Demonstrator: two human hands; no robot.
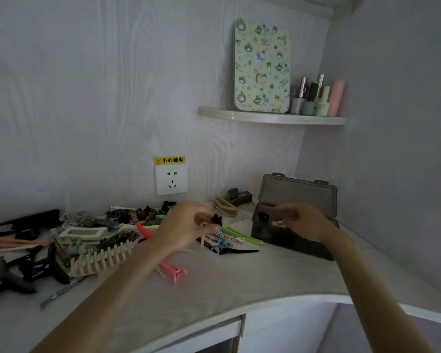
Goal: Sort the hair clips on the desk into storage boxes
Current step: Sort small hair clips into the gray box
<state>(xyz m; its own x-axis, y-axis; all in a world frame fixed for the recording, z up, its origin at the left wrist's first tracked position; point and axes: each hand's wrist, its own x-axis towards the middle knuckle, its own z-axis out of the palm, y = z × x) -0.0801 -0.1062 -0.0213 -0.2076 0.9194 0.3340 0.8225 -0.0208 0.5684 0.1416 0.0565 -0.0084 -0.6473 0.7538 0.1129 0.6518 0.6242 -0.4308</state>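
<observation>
A heap of hair clips covers the left and middle of the desk: black claws, a beige comb clip, a pink clip, green and black flat clips. My left hand hovers over the middle and pinches a small black clip, with a pale clip hanging below it. A dark grey storage box stands at the right with its lid up. My right hand is at the box's open top and holds a mauve clip.
A beige claw clip and a dark one lie by the wall behind the box. A wall socket is above the desk. A shelf holds a patterned tin and bottles. The desk's curved front edge runs below.
</observation>
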